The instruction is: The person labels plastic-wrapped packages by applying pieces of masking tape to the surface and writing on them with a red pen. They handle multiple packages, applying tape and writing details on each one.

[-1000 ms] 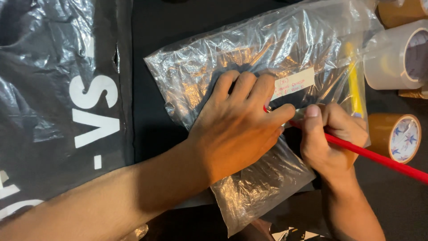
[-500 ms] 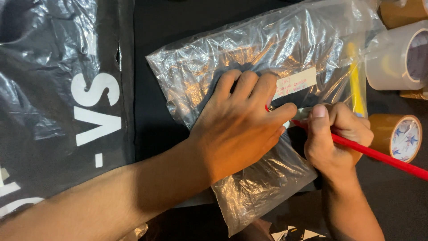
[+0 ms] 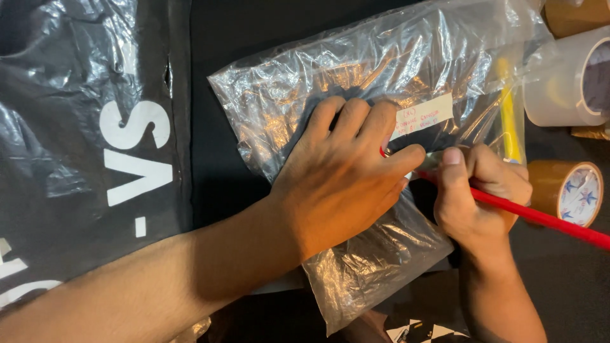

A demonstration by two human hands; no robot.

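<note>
Two hands work on the crinkled clear plastic bag, which lies on the dark worktop. The left hand presses it flat, fingers spread, gripping nothing. The right hand has its grip closed on a long red pen beside the small white label. The slippery film may shift under the palm, and the tip may then smear or tear it.

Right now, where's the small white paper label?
In the head view, the small white paper label sits on the crinkled clear plastic bag, right of centre, just beyond the left hand's fingertips and left of the yellow strip.
</note>
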